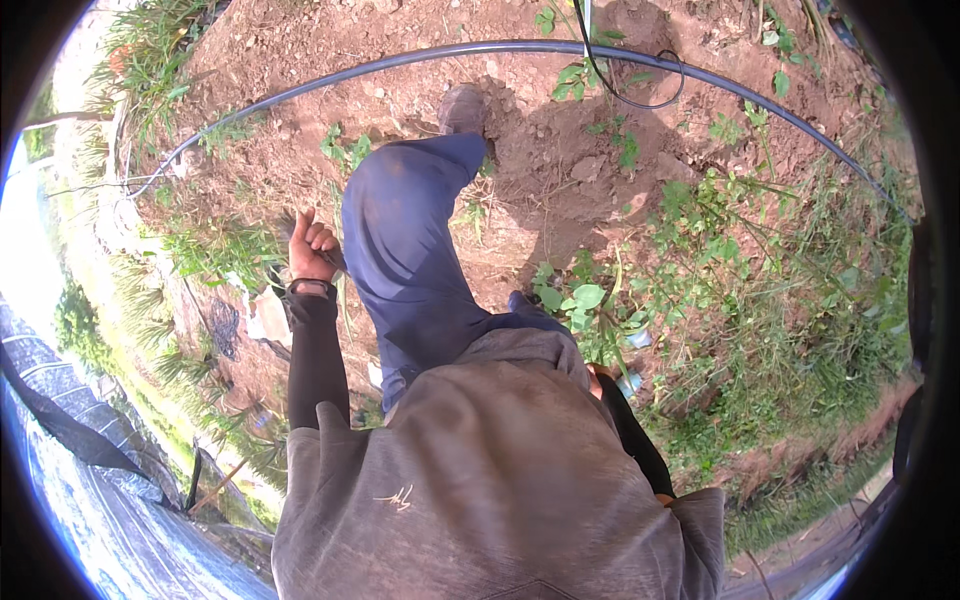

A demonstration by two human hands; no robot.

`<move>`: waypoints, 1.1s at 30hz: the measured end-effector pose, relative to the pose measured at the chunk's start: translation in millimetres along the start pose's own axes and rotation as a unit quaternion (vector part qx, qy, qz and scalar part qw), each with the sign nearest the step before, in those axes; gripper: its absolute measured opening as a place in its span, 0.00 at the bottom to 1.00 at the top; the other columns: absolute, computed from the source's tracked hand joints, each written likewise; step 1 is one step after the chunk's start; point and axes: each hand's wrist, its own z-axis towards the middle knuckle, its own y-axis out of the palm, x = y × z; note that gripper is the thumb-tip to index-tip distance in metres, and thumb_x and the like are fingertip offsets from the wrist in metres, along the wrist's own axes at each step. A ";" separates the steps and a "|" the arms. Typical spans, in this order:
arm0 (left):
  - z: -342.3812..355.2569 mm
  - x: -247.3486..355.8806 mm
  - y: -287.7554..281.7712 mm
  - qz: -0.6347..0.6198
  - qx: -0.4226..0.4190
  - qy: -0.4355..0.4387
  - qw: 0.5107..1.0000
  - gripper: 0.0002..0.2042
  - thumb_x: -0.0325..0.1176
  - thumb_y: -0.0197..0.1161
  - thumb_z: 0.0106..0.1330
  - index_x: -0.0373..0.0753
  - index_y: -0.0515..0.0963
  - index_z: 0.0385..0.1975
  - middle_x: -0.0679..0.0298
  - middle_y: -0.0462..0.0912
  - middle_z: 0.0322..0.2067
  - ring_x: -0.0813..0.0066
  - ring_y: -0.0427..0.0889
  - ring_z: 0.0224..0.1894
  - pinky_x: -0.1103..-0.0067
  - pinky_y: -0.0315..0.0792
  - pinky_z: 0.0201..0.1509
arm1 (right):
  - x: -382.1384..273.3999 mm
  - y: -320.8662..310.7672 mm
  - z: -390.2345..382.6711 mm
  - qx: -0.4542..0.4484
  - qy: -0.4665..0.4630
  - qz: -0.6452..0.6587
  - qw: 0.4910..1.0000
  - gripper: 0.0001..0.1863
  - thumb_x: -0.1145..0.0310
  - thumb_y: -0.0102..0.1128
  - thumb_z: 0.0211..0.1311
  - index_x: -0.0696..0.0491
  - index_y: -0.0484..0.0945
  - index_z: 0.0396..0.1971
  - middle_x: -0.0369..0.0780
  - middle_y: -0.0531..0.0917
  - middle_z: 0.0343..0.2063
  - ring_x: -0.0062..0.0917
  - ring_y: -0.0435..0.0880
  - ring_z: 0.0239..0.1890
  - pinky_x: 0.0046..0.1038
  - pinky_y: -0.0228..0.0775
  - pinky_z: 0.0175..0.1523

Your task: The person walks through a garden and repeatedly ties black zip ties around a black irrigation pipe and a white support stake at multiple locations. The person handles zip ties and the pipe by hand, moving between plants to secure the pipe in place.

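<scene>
The shirt [480,460] mostly hides the right grip [597,384], while the dark object [337,261] in the left grip [314,246] is unidentifiable.

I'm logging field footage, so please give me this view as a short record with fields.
Left hand: fingers curled, beside the blue trousers; grip unclear
Right hand: mostly hidden beside the shirt; grip unclear
Ground: reddish soil, with weeds thickest at right
Hose: dark, curving across the soil ahead
Tube: thin, black, looped by the hose
Shoe: on soil, short of the hose
</scene>
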 end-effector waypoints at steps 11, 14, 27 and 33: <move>-165.4 -33.5 -167.2 -0.059 0.244 0.101 0.963 0.14 0.48 0.50 0.71 0.43 0.74 0.34 0.78 0.54 0.13 0.86 0.54 0.14 0.83 0.55 0.20 | -136.4 19.7 -37.4 0.162 -0.214 -0.175 0.947 0.15 0.60 0.56 0.64 0.54 0.77 0.44 0.31 0.77 0.25 0.13 0.71 0.24 0.19 0.64 0.27; -172.5 -43.0 -171.2 -0.049 0.278 0.091 0.955 0.13 0.47 0.50 0.71 0.45 0.73 0.32 0.78 0.52 0.12 0.86 0.53 0.13 0.84 0.54 0.18 | -131.4 30.8 -60.4 0.166 -0.235 -0.157 0.945 0.17 0.57 0.55 0.65 0.53 0.77 0.45 0.31 0.78 0.27 0.13 0.72 0.27 0.19 0.65 0.29; -122.6 -99.2 -196.0 0.158 0.252 -0.085 0.951 0.12 0.45 0.55 0.69 0.44 0.73 0.41 0.78 0.50 0.14 0.86 0.52 0.15 0.85 0.52 0.18 | 153.5 21.7 -98.1 0.186 0.072 0.064 0.978 0.13 0.68 0.58 0.62 0.59 0.76 0.44 0.37 0.79 0.25 0.17 0.75 0.23 0.18 0.66 0.24; -106.4 -128.7 -213.5 0.252 0.193 -0.182 0.931 0.17 0.45 0.56 0.68 0.41 0.70 0.50 0.77 0.53 0.16 0.86 0.54 0.16 0.85 0.54 0.19 | 118.2 90.5 -84.7 0.284 0.001 0.053 0.957 0.14 0.64 0.60 0.60 0.56 0.76 0.42 0.35 0.76 0.20 0.16 0.71 0.16 0.17 0.60 0.18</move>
